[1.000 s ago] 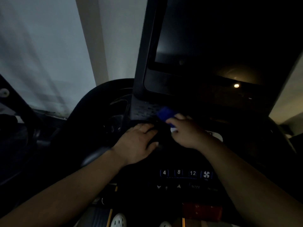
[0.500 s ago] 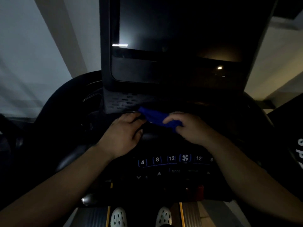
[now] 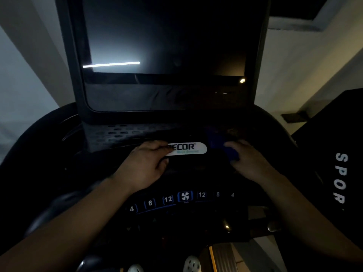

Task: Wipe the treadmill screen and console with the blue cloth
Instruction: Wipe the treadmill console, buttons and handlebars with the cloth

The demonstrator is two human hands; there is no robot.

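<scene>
The console wipe looks to be the step in hand. The right hand (image 3: 249, 160) grips the bunched blue cloth (image 3: 230, 152) just right of the white brand badge (image 3: 188, 149), seemingly against the console (image 3: 196, 173), though the light is dim. The left hand (image 3: 145, 165) holds nothing and rests with loose fingers over the badge's left end. Next, I judge, the cloth needs to sweep across the badge and the keys (image 3: 168, 199) marked 4, 8 and 12 below it. It can then rise to the screen (image 3: 167, 36) above.

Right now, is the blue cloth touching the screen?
No, the right hand holds the blue cloth on the console below the screen.
</scene>
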